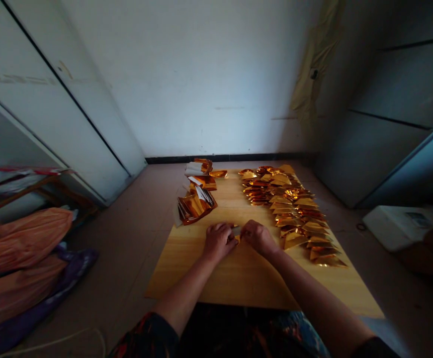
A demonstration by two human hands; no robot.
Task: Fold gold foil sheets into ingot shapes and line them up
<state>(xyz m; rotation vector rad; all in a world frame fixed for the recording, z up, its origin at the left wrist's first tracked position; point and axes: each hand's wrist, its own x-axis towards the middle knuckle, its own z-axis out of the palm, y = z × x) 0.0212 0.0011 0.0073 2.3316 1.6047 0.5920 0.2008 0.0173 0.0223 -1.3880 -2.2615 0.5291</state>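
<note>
Foil strip (236,232) between those fingers: how are the hands set?

Close together, near the middle of the surface (238,281). Left hand (219,241) and right hand (259,237) are both curled narrow around the strip, holding it between them. Only a small gold piece with a pale edge shows in the gap.

How would it handle?

Very light and thin, I'd judge, slippery and quick to crease. Best taken by its edges with the fingertips, pressing gently along any fold.

And further out?

Folded gold triangles (287,211) overlap in a long row on the right. A heap of gold-and-white packets (197,204) sits on the left, toward the far edge. Beyond them, the floor (119,258) runs to a white wall (201,84).
</note>
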